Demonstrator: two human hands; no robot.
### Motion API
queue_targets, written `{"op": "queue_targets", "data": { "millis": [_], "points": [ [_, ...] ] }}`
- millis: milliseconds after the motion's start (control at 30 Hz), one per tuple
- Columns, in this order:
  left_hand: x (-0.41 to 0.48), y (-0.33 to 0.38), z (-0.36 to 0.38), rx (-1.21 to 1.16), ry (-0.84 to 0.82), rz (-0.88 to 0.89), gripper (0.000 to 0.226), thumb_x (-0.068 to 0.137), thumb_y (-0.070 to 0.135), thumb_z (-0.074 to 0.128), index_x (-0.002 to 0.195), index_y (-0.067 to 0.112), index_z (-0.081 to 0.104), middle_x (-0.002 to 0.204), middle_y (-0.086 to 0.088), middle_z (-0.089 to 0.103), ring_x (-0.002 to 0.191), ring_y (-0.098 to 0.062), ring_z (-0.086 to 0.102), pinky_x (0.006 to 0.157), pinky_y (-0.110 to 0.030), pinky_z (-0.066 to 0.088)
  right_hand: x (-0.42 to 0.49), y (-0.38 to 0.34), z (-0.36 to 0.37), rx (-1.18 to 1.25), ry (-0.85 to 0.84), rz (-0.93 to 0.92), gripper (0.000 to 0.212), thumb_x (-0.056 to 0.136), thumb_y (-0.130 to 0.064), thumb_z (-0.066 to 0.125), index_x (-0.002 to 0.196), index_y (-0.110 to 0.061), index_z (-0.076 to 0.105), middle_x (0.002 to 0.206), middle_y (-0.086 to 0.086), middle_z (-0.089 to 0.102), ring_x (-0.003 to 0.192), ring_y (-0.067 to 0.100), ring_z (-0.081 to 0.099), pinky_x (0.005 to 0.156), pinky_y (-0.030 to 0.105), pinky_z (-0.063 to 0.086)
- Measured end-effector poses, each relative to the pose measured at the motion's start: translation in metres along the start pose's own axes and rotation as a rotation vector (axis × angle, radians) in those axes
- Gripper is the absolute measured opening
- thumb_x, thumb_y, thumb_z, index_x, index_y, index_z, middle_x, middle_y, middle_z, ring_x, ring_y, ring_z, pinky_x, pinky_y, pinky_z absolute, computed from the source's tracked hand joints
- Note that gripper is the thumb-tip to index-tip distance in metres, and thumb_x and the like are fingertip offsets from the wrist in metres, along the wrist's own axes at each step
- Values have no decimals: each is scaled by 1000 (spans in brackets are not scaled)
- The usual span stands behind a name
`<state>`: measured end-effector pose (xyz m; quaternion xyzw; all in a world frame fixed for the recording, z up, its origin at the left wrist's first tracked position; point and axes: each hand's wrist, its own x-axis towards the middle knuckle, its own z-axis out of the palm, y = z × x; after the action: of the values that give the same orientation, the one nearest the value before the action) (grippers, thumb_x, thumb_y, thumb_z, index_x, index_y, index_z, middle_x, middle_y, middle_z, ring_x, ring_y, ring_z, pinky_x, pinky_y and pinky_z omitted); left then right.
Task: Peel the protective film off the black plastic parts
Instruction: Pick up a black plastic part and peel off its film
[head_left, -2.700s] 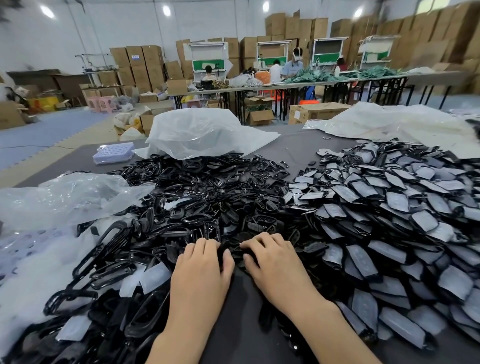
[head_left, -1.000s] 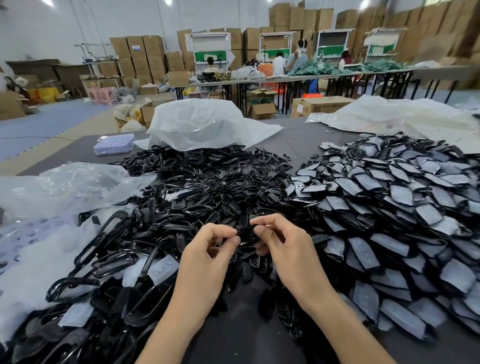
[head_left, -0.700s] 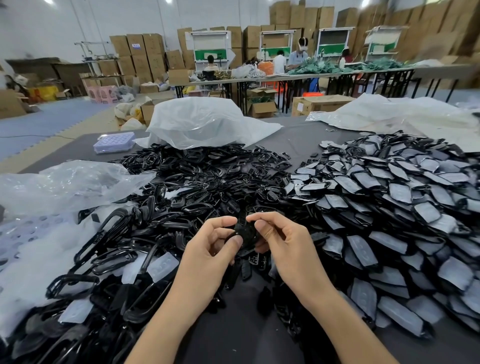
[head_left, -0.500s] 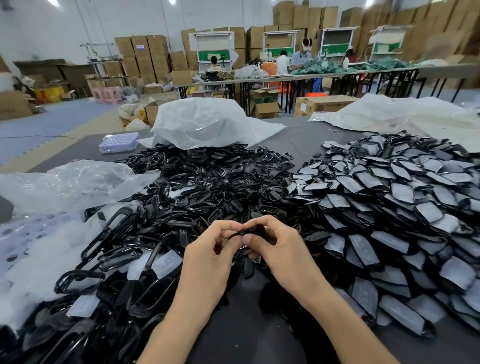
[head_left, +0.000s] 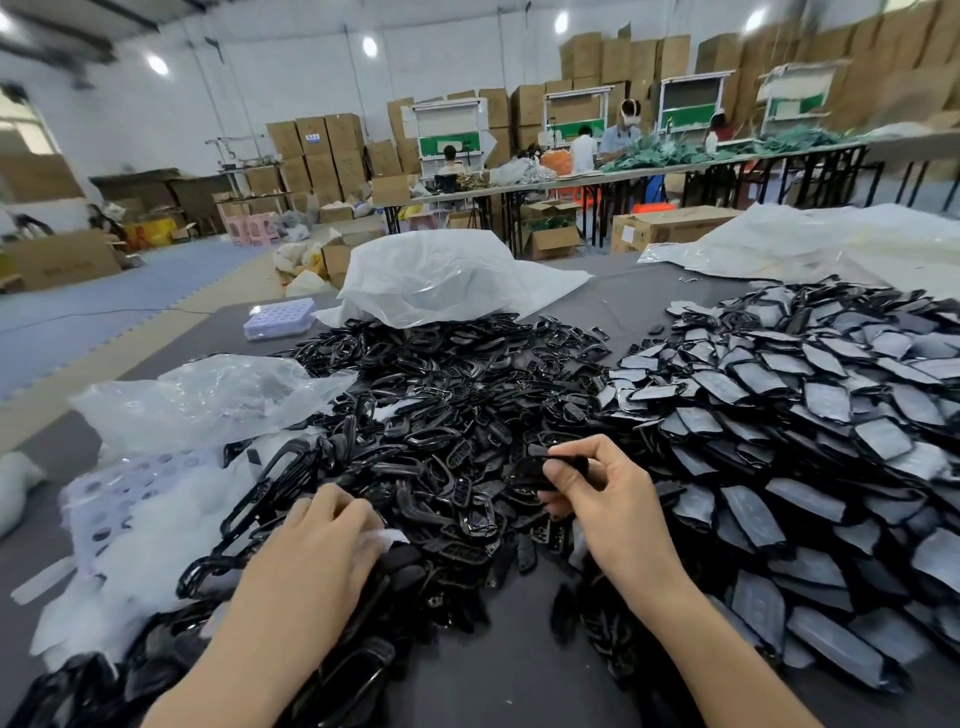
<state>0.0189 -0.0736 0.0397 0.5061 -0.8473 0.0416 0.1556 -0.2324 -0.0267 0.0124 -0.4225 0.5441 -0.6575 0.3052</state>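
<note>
Got a dark grey desk (head_left: 519, 675) buried in stuff: heap of film-covered black plastic parts (head_left: 805, 415) on the right, tangle of bare glossy black frames (head_left: 441, 395) in the middle. Stacked brown cardboard boxes (head_left: 332, 156) behind, labels too blurry to read. Right grip (head_left: 608, 499) up over the tangle, pinching a small black plastic piece (head_left: 566, 461) thumb-to-forefinger. Left grip (head_left: 322, 545) knuckles-up, low on the pile, curled onto a whitish film scrap (head_left: 387, 538).

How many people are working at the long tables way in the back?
4. A seated person on the left, a person in white, a standing person in blue beside them, and a fourth person farther right. Others may be hidden behind clutter.
</note>
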Motion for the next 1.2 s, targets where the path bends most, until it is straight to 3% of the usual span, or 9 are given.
{"op": "queue_targets", "data": {
  "millis": [133,267,367,500,667,833,967,1100,1200],
  "points": [
    [14,27,6,-525,115,41,6,95,31,61,93,34,67,87,18,63,88,2,58,76,-13,43,5,2,-3,172,43,48,12,94,-8,67,98,-19,69,86,5,77,78,20,76,67,19,57],
    [30,75,26,-883,34,55,36,101,13,53,99,44,71,86,3,56,78,-9,59,77,-20,48,9,5,-5,200,64,71,18,95,-5,66,101,-21,70,92,3,78,85,21,77,71,19,57],
    [35,94,42,-928,22,72,44,102,5,48,103,44,69,91,2,55,78,-8,56,76,-17,46,11,6,-5,181,58,70,20,96,-5,64,102,-24,71,93,4,78,86,22,77,72,21,58],
    [35,95,52,-987,117,-66,26,94,14,66,98,40,64,93,24,66,86,3,62,73,-6,42,10,7,-4,144,28,87,24,96,-8,66,96,-31,75,90,14,76,85,30,74,78,36,62],
    [34,91,51,-1074,287,-105,16,90,14,70,88,31,69,92,12,68,83,-8,64,71,-15,47,6,2,-1,343,-104,208,17,96,0,63,104,-12,73,90,21,76,86,31,76,71,30,61],
    [35,93,53,-1333,297,-211,14,89,6,69,87,19,70,89,0,71,71,-11,66,65,-18,51,1,-2,5,357,-185,234,13,82,-19,76,93,-26,78,95,18,77,86,25,75,74,27,60],
    [35,94,57,-1427,300,-271,18,91,11,68,85,29,69,71,-2,71,62,-11,65,60,-17,52,-1,-1,8,390,-232,228,23,72,-28,78,95,-25,78,96,17,77,83,24,76,73,24,59],
    [36,93,58,-1431,332,-290,25,90,12,69,88,37,63,79,3,68,69,-19,66,68,-32,56,-1,0,10,418,-251,231,28,77,-27,75,102,-15,75,95,21,76,88,29,76,73,24,59],
    [36,91,57,-1419,326,-267,22,89,11,70,94,33,66,79,9,69,67,-7,66,65,-17,52,-1,-2,11,441,-281,229,41,80,-38,71,108,-8,70,97,21,76,87,29,76,72,24,59]
  ]
}}
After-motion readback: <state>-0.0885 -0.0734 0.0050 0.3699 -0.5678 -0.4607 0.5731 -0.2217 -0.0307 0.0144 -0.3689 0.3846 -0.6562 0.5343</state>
